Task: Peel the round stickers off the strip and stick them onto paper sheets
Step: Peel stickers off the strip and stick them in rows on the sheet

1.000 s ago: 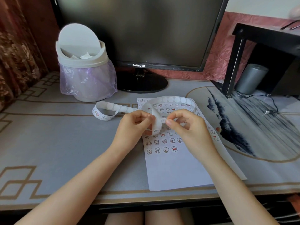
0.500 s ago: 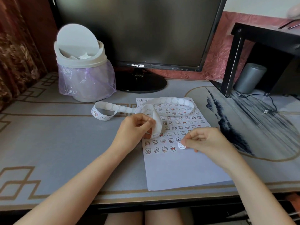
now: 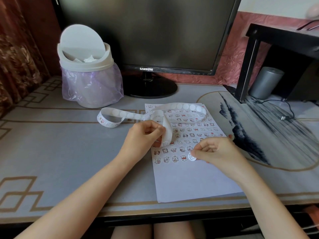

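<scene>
A white paper sheet (image 3: 191, 180) lies on the desk in front of me, its upper half covered with rows of small cartoon stickers. A long white sticker strip (image 3: 183, 106) loops across the sheet's top and curls to the left. My left hand (image 3: 143, 140) pinches the strip's near end above the sheet's left side. My right hand (image 3: 214, 152) pinches a round sticker (image 3: 192, 156) at the right end of the lowest row, low over the paper.
A white swing-lid bin (image 3: 86, 69) with a purple liner stands at the back left. A black monitor (image 3: 146, 31) sits behind the sheet. A black shelf frame (image 3: 248, 62), a grey cylinder (image 3: 266, 82) and a cable (image 3: 284, 116) are at the right.
My right hand peeled a sticker from the strip near my left hand and carried it down and right to the lowest sticker row. My left hand stayed on the strip.
</scene>
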